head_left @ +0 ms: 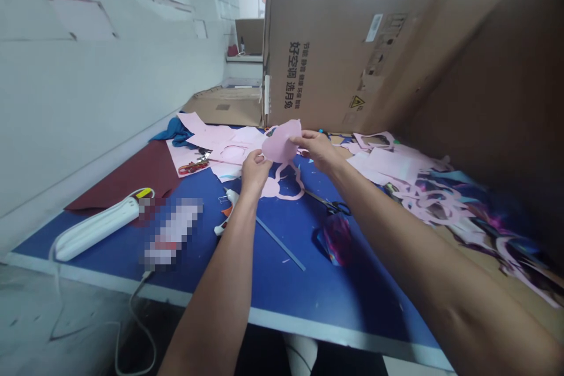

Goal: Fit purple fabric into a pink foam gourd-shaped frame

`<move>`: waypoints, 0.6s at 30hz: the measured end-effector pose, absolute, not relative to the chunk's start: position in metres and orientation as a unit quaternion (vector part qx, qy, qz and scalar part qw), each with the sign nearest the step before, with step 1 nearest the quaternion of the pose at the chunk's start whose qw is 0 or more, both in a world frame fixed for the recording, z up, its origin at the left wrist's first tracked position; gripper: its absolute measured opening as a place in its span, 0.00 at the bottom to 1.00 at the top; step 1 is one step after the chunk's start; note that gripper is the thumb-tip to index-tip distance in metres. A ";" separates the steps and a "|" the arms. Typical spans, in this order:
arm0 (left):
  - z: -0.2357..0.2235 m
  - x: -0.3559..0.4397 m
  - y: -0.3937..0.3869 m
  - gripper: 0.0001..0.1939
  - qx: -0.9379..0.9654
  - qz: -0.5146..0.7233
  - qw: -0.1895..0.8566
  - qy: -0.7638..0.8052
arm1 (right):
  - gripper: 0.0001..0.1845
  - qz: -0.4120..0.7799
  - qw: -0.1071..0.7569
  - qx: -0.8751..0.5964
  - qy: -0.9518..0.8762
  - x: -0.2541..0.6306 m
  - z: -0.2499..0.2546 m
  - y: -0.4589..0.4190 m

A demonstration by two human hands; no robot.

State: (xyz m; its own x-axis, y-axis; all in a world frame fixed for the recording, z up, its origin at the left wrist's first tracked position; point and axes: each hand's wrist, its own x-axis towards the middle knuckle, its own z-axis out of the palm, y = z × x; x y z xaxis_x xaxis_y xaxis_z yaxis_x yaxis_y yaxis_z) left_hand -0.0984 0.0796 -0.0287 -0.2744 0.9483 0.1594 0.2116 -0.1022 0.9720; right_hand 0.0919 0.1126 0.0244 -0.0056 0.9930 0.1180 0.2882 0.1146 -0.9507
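pale pink craft-sheet cutout, a rounded blobby shape, is held up over the middle of the table, pinched at its edges by the left hand and the right hand. both are clamped on it, close together but not touching each other. zooming out, it's a long blue-topped table with a tall brown cardboard box along the back. on the table there's a dark maroon felt sheet, a white power strip and a crumpled blue cloth. plenty looks cut already: pink offcuts full of holes are heaped on the right, and a looped pink outline scrap lies under the hands. dark-handled scissors and a white hot glue gun sit nearby, not held. can't tell how much is left.
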 end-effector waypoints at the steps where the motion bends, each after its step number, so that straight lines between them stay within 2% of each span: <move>1: -0.027 -0.098 0.079 0.30 0.487 0.564 0.349 0.568 | 0.21 0.397 0.471 -0.528 -0.584 0.094 0.028 0.113; 7: -0.019 -0.098 0.077 0.22 0.431 0.624 0.372 0.535 | 0.21 0.436 0.581 -0.432 -0.535 0.111 0.051 0.106; 12: -0.014 -0.096 0.075 0.16 0.396 0.661 0.373 0.516 | 0.18 0.348 0.643 -0.432 -0.528 0.153 0.050 0.067; 18: -0.008 -0.095 0.072 0.12 0.377 0.689 0.376 0.492 | 0.19 0.263 0.659 -0.521 -0.475 0.212 0.018 0.001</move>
